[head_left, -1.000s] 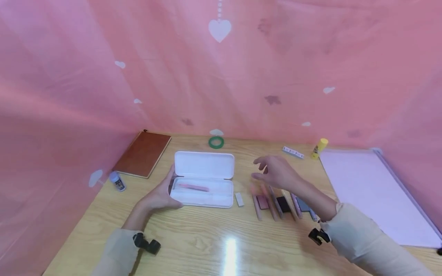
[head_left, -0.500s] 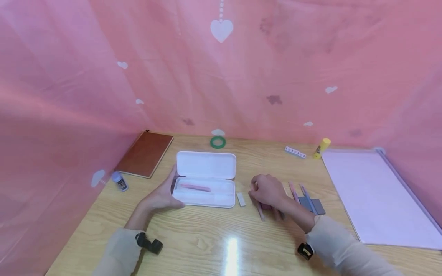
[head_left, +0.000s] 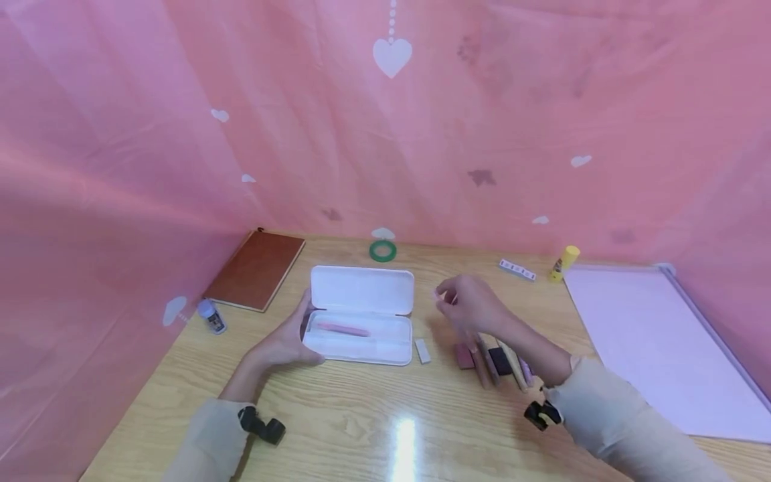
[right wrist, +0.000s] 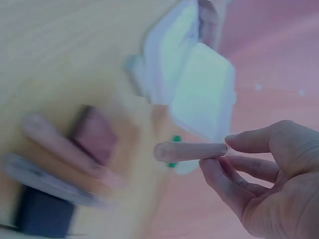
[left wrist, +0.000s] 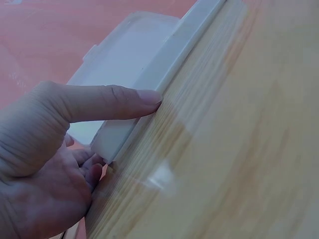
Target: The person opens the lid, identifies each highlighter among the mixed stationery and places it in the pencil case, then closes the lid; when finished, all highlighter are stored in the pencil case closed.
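Observation:
My left hand [head_left: 284, 344] grips the left end of an open white pencil case [head_left: 363, 290], its thumb [left wrist: 124, 102] laid over the front wall. One pink pen [head_left: 343, 329] lies inside the case. Raised over the table to the right of the case, my right hand [head_left: 478, 306] pinches a pale pink pen [right wrist: 189, 151] by one end between thumb and fingers. Below that hand are several more pens [head_left: 480, 367], resting across a maroon block [head_left: 464, 356] and a black block [head_left: 499, 361]. The right forearm hides part of this row.
A white eraser [head_left: 422, 351] lies just right of the case. Behind are green tape [head_left: 382, 251], a small patterned strip [head_left: 517, 270] and a yellow glue stick [head_left: 565, 263]. A brown notebook [head_left: 255, 270] and small bottle [head_left: 212, 316] stand left, a white board [head_left: 668, 348] right.
My right hand went down to the pens, took the leftmost pink one from the row and lifted it. My left hand stays at the pencil case.

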Tool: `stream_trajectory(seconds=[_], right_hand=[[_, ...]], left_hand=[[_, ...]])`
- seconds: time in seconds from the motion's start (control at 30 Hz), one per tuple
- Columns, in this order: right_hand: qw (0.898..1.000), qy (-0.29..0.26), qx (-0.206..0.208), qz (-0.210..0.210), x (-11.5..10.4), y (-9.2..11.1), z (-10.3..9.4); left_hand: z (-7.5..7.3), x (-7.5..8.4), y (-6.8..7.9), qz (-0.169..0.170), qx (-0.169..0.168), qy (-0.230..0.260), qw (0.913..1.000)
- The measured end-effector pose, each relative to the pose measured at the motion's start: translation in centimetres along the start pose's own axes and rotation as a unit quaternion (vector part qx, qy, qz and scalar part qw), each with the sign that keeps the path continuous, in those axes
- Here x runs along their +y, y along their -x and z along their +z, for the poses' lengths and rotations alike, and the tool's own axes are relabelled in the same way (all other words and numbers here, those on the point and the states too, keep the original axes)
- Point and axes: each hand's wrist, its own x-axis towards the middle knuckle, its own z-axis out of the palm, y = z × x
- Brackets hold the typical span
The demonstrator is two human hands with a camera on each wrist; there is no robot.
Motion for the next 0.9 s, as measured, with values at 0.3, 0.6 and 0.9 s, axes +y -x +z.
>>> stream_trajectory(seconds=[0.3,0.6,0.9], right_hand=[[0.996,-0.012,-0.019,-0.086,-4.7,-5.3,0.3],[0.989,0.022,-0.03,-0.143,-8.2,-8.7,5.2],[0.98,0.11,-0.088,-0.143,-9.9,-10.4,10.4]], left_hand=[[-0.2,0.4,-0.1,-0.001,0.006,-0.004,1.0],[0.4,0.6,-0.7,0.004,-0.02,0.03,0.9994],[0.0,0.8,-0.6,-0.005,-0.012,0.022,0.9997]])
